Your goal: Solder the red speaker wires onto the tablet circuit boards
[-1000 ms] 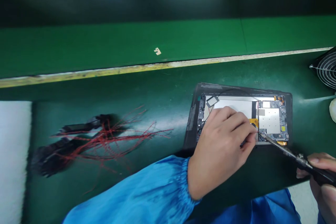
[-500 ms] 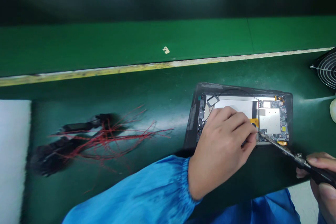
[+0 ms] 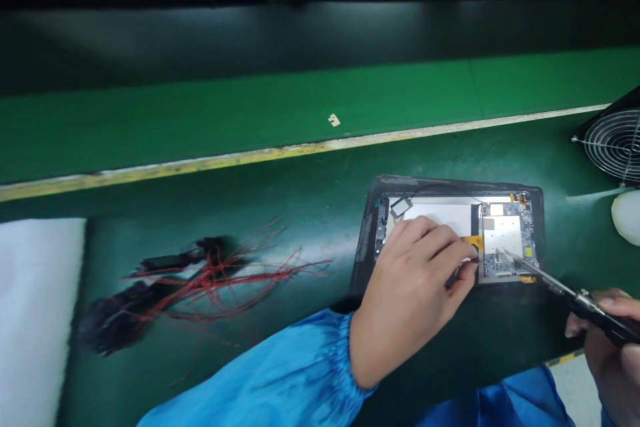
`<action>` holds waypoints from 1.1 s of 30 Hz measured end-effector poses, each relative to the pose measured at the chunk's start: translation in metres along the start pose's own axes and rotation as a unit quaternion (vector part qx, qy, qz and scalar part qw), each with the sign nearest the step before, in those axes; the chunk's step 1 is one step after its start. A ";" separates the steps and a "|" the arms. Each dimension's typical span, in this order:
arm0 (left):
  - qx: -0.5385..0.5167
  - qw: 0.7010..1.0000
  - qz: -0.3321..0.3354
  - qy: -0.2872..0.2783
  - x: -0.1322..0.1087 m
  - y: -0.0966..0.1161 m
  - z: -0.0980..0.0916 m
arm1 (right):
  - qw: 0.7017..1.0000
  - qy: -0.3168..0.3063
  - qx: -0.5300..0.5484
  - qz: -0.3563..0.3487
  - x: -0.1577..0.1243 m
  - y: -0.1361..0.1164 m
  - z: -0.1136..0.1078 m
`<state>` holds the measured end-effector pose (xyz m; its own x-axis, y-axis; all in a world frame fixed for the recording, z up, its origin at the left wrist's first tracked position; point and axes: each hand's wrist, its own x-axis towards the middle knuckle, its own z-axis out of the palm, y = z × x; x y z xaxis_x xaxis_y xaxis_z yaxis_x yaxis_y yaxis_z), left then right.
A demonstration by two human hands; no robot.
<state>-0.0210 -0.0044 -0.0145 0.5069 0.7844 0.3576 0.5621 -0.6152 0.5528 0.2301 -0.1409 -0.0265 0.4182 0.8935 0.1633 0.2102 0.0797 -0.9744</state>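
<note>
An opened tablet [image 3: 367,240] lies on the green work surface with its circuit board [image 3: 526,233] and silver shield plate [image 3: 507,232] exposed. My left hand [image 3: 415,287] rests over its middle, thumb and forefinger pinched at the left edge of the board. What sits between those fingertips is hidden. In my right hand [image 3: 607,327] is a soldering iron [image 3: 565,290], its tip over the lower part of the shield plate, a little right of my left fingertips. Whether the tip touches is unclear. A small grey-framed part [image 3: 401,207] on a thin black wire lies at the tablet's upper left.
Black parts with a tangle of red wires [image 3: 220,273] lie to the left, beside a white foam sheet [image 3: 40,320]. A fan with a wire guard [image 3: 617,143] stands at the far right above a white rounded object [image 3: 627,213]. A paper scrap [image 3: 334,120] lies on the raised ledge.
The soldering iron's tip has moved right, off the board's left edge and over the shield plate. My left hand keeps its pinch. The whole view has tilted slightly upward.
</note>
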 end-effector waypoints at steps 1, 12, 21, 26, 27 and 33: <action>-0.001 1.000 0.002 -0.002 -0.001 -0.001 -0.001 | 0.999 0.032 0.023 -0.009 0.002 0.003 0.006; -0.057 0.998 -0.022 -0.034 -0.006 -0.009 -0.022 | 0.981 0.147 0.123 -0.018 0.010 0.025 0.022; 0.173 0.970 0.060 -0.161 -0.018 -0.037 -0.017 | 0.970 0.182 0.160 -0.014 0.008 0.045 0.031; 0.225 0.966 -0.052 -0.115 0.082 -0.090 -0.002 | 0.962 0.191 0.187 -0.053 0.016 0.065 0.034; 0.231 0.966 -0.069 -0.096 0.101 -0.097 -0.002 | 0.961 0.190 0.191 -0.062 0.019 0.069 0.034; 0.197 0.976 -0.086 -0.024 0.116 -0.077 0.030 | 0.964 0.183 0.187 -0.057 0.024 0.089 0.041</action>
<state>0.0142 0.1319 -0.0377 0.4066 0.8804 0.2439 0.8450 -0.4640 0.2660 0.2224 -0.0946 -0.1155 0.7091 0.6596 0.2491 -0.0310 0.3820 -0.9236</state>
